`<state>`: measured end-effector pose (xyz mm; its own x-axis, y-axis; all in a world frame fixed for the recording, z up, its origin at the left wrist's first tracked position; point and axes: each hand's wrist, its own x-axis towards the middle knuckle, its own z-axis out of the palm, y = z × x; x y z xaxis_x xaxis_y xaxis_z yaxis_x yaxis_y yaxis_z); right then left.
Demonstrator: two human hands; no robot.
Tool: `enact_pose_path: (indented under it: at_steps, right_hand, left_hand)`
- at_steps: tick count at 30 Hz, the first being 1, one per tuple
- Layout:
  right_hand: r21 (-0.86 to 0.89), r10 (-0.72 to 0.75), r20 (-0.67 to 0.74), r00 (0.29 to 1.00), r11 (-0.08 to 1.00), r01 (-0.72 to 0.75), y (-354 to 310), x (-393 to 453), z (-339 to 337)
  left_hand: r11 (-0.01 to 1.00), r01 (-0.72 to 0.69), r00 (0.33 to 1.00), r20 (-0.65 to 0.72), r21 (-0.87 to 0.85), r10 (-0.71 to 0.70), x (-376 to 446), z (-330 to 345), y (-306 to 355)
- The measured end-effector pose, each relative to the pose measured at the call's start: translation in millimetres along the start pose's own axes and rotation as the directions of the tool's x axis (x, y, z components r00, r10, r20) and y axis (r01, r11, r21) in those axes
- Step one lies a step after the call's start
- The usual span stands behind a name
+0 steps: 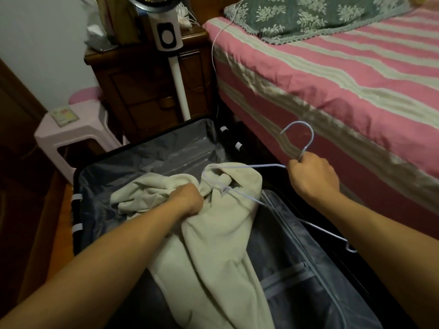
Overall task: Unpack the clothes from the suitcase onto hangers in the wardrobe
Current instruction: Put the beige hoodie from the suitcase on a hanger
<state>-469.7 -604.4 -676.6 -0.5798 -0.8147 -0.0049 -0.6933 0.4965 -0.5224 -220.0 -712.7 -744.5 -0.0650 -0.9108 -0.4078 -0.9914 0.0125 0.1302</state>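
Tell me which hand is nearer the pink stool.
Left. The left hand grips the cream garment over the suitcase, with the pink stool up to its left. The right hand holds the hanger by the bed, farther away.

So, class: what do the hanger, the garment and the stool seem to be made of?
Hanger: probably coated wire; thin, pale, smooth.
Garment: likely fleece; cream, matte, thick soft folds.
Stool: looks like moulded plastic; pale pink, slight sheen.
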Motion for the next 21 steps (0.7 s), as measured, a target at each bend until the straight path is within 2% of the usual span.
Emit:
enact_pose_path:
  at_steps: [2, 4, 7, 10, 11, 13, 14, 16, 17, 19, 21]
  right_hand:
    - [-0.088, -0.015, 0.016, 1.0, 0.996, 0.016, 3.5, -3.4, -0.1]
    - [-0.135, -0.032, 0.07, 0.997, 0.99, 0.041, 4.4, -6.4, 0.7]
    - [-0.128, -0.05, 0.096, 0.994, 0.99, 0.062, 0.1, -9.1, -2.3]
    - [-0.085, -0.073, 0.036, 0.997, 0.994, 0.076, -13.2, -11.1, -11.2]
    - [-0.068, -0.092, 0.05, 0.994, 0.993, 0.095, -19.8, -11.1, -12.2]
    - [-0.013, -0.142, 0.155, 0.978, 0.989, 0.145, -33.6, -11.0, -9.3]
    - [0.023, -0.161, 0.212, 0.964, 0.987, 0.16, -40.3, -10.0, -7.2]
    - [0.063, -0.138, 0.248, 0.959, 0.99, 0.126, -50.8, -6.2, -9.4]
    - [0.072, -0.114, 0.215, 0.97, 0.992, 0.1, -54.8, -4.3, -13.9]
    - [0.075, -0.07, 0.147, 0.987, 0.995, 0.059, -59.1, -0.7, -19.5]
    - [0.077, -0.072, 0.233, 0.97, 0.995, 0.055, -63.3, 0.8, -13.5]
  left_hand:
    - [0.971, 0.042, 0.985, -0.152, -0.237, -0.08, 7.6, -7.2, -7.0]
    - [0.898, 0.043, 0.968, -0.203, -0.439, -0.146, 15.2, -15.6, -12.3]
    - [0.825, 0.025, 0.943, -0.261, -0.565, -0.207, 23.0, -21.6, -18.5]
    - [0.864, -0.017, 0.931, -0.324, -0.503, -0.17, 22.6, -23.4, -19.2]
    - [0.91, -0.048, 0.921, -0.37, -0.412, -0.119, 19.8, -24.9, -18.1]
    - [0.988, -0.112, 0.889, -0.454, -0.105, 0.053, 14.0, -28.1, -14.9]
    - [0.991, -0.131, 0.876, -0.463, 0.035, 0.133, 11.0, -31.2, -13.5]
    - [0.976, -0.14, 0.869, -0.452, 0.167, 0.202, 7.5, -40.0, -12.7]
    - [0.978, -0.125, 0.876, -0.444, 0.167, 0.188, 8.1, -44.8, -14.2]
    - [0.994, -0.099, 0.896, -0.428, 0.055, 0.113, 8.7, -55.0, -16.9]
    - [0.984, -0.138, 0.918, -0.388, -0.109, 0.086, 2.3, -60.0, -11.6]
